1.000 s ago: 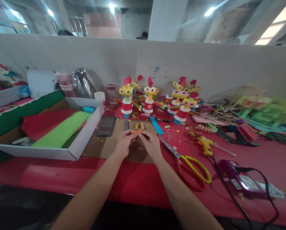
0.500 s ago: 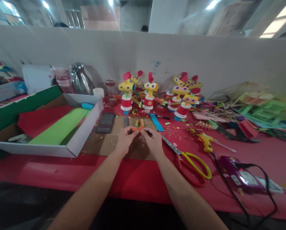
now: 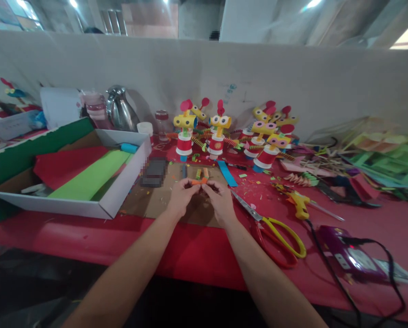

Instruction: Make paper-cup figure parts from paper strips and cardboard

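Between my two hands is a small orange paper strip (image 3: 198, 181), its ends pinched in the fingertips. My left hand (image 3: 182, 197) is closed on its left end, and my right hand (image 3: 220, 198) on its right end. Both hands hover over a brown cardboard mat (image 3: 145, 202). Just beyond the fingers lie two small folded paper pieces (image 3: 201, 173), greenish and orange. A dark grey strip (image 3: 184, 171) rests to their left, a blue paper strip (image 3: 227, 173) to their right. Large scissors (image 3: 270, 228) with red and yellow handles lie beside my right hand.
Several paper-cup figures (image 3: 217, 141) stand at the back. On the left is a white box (image 3: 97, 207) holding coloured paper, with a steel jug (image 3: 121, 109) behind. A yellow glue gun (image 3: 299, 205) and a purple corded device (image 3: 350, 253) lie right, near a paper pile (image 3: 381, 155).
The view has shifted slightly, so the table things sit a little further right. The orange strip now shows more stretched out sideways between my fingertips.
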### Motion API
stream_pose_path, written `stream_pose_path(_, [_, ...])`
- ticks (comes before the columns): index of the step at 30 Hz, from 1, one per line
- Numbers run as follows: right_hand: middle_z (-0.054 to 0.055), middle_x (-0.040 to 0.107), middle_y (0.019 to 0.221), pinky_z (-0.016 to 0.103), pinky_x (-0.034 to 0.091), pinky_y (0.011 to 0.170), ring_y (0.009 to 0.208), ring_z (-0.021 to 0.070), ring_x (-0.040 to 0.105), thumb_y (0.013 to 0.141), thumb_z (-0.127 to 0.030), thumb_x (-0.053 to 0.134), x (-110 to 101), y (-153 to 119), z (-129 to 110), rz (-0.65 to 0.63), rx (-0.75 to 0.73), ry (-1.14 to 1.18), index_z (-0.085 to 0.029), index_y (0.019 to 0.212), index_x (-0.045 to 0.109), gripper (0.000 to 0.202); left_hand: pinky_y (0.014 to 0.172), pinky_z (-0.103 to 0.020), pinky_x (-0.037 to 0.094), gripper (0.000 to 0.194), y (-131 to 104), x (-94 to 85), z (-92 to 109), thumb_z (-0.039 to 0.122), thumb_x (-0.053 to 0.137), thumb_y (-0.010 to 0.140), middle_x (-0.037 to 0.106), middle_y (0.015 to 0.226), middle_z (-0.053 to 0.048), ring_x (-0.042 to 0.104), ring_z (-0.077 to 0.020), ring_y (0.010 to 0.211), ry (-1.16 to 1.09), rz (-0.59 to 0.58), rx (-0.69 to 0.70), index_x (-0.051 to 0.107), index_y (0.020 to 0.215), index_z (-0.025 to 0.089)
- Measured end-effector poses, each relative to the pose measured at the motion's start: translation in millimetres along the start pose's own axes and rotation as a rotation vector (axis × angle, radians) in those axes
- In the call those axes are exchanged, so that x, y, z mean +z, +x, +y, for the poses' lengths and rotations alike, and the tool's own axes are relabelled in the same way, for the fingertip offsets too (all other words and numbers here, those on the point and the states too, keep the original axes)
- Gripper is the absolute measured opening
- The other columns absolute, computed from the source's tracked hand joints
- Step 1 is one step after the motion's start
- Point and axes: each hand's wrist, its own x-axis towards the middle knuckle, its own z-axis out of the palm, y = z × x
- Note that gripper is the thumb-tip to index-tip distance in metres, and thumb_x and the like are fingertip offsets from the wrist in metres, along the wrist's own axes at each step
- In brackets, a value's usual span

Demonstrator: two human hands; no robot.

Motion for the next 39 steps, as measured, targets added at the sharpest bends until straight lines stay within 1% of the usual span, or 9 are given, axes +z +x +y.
stream_pose_path(4, [-0.002,0.063,0.066,0.025,0.042,0.059,0.060,0.0119,0.054,0.069,-0.036,0.069,0,1,-3,0.021,0.044,0.083,-0.019,0.076,0.068,0.019,0.068,-0.025,0.049,0.015,2,-1.6,3,0.005,0.068,0.057,0.068,0.065,-0.001,0.062,-0.0115,0.062,-0.083,-0.026,-0.093,0.067,0.069,0.014])
stream_pose_path(7, [-0.002,0.064,0.068,0.024,0.042,0.058,0.060,0.0113,0.054,0.066,-0.037,0.072,0,2,-7,0.023,0.072,0.128,-0.019,0.076,0.068,0.020,0.072,-0.027,0.053,0.015,5,-4.1,4,0.004,0.067,0.061,0.070,0.069,-0.003,0.066,-0.0131,0.065,-0.148,-0.032,-0.164,0.067,0.072,0.014])
stream_pose_path(13, [-0.002,0.063,0.064,0.026,0.042,0.058,0.057,0.0112,0.053,0.061,-0.038,0.075,-1,1,-11,-0.014,0.122,0.144,-0.019,0.073,0.069,0.023,0.069,-0.024,0.055,0.015,7,-6.2,1,0.000,0.072,0.064,0.069,0.068,-0.003,0.065,-0.0107,0.062,-0.186,-0.030,-0.223,0.067,0.070,0.013])
stream_pose_path(17, [-0.002,0.064,0.063,0.025,0.043,0.057,0.056,0.0107,0.053,0.062,-0.036,0.074,-1,1,-8,-0.011,0.118,0.132,-0.019,0.073,0.070,0.020,0.067,-0.022,0.054,0.017,5,-4.5,3,-0.001,0.075,0.063,0.069,0.069,-0.003,0.066,-0.0107,0.063,-0.175,-0.025,-0.223,0.067,0.070,0.013])
stream_pose_path(22, [-0.002,0.064,0.062,0.025,0.043,0.056,0.055,0.0115,0.053,0.064,-0.033,0.071,-1,0,-3,0.020,0.086,0.088,-0.019,0.075,0.072,0.018,0.070,-0.026,0.054,0.019,1,-1.8,6,0.003,0.080,0.059,0.069,0.069,-0.004,0.065,-0.0115,0.063,-0.151,-0.036,-0.189,0.067,0.070,0.011])
stream_pose_path(29, [0.001,0.071,0.073,0.029,0.048,0.067,0.066,0.0152,0.061,0.066,-0.029,0.070,0,-3,-3,-0.023,0.064,0.055,-0.020,0.084,0.076,0.021,0.060,-0.022,0.048,0.022,4,-3.7,2,0.010,0.083,0.056,0.067,0.064,-0.003,0.061,-0.0096,0.056,-0.133,-0.027,-0.098,0.069,0.074,0.010])
stream_pose_path(32, [0.002,0.074,0.081,0.030,0.050,0.073,0.074,0.0177,0.064,0.066,-0.030,0.071,1,-3,-5,-0.043,0.060,0.061,-0.020,0.085,0.076,0.022,0.061,-0.021,0.047,0.022,5,-3.9,-1,0.013,0.083,0.056,0.067,0.064,-0.001,0.061,-0.0089,0.057,-0.143,-0.012,-0.078,0.069,0.073,0.012])
stream_pose_path(37, [0.003,0.073,0.080,0.032,0.051,0.071,0.068,0.0160,0.063,0.070,-0.036,0.069,2,-3,-5,0.040,0.051,0.098,-0.019,0.090,0.074,0.026,0.069,-0.026,0.051,0.028,2,-0.9,0,0.015,0.084,0.055,0.071,0.071,-0.005,0.065,-0.0126,0.064,-0.184,-0.037,-0.097,0.070,0.078,0.012])
stream_pose_path(39, [0.002,0.072,0.077,0.031,0.051,0.071,0.069,0.0158,0.063,0.069,-0.035,0.071,2,-3,-4,0.076,0.033,0.107,-0.019,0.087,0.072,0.024,0.070,-0.027,0.051,0.028,1,0.3,1,0.015,0.084,0.054,0.072,0.072,-0.006,0.066,-0.0134,0.065,-0.197,-0.041,-0.115,0.071,0.078,0.012])
